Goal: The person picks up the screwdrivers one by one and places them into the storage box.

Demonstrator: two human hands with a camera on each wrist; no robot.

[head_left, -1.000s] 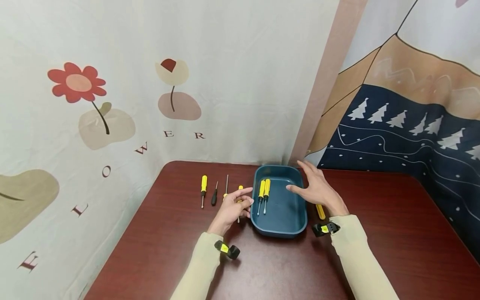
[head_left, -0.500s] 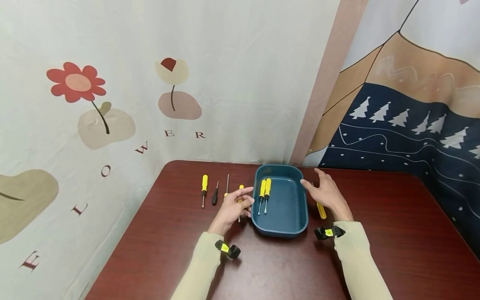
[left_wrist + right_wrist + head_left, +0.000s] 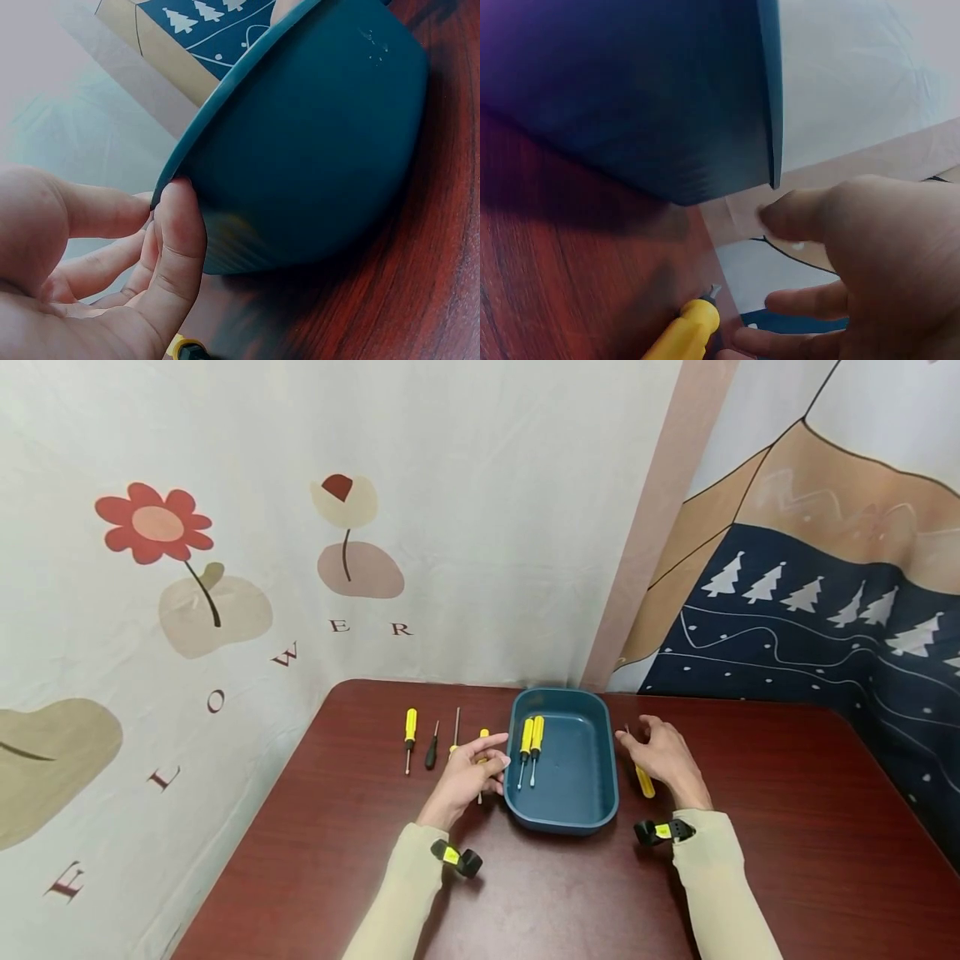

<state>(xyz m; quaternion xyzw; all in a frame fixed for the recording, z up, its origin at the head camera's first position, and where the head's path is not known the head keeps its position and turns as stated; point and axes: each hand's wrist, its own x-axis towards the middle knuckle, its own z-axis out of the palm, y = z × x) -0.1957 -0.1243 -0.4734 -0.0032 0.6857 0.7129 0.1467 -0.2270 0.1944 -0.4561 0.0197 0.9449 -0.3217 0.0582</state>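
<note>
A dark blue plastic tray stands on the table with two yellow-handled screwdrivers lying side by side in its left half. At the left rim, my left hand pinches the tray's edge between thumb and finger, as the left wrist view shows from close by. My right hand hovers to the right of the tray, fingers loosely bent and apart from the rim. Below it lies another screwdriver with a yellow handle; in the right wrist view its handle is beside my fingers, untouched.
Left of the tray lie a yellow screwdriver, a small black screwdriver, and two more yellow-handled ones partly hidden by my left hand. The reddish-brown table meets printed curtains at its back edge.
My right hand has moved from over the tray's right rim outward to the right and down, above the screwdriver lying there. The left hand has stayed at the left rim.
</note>
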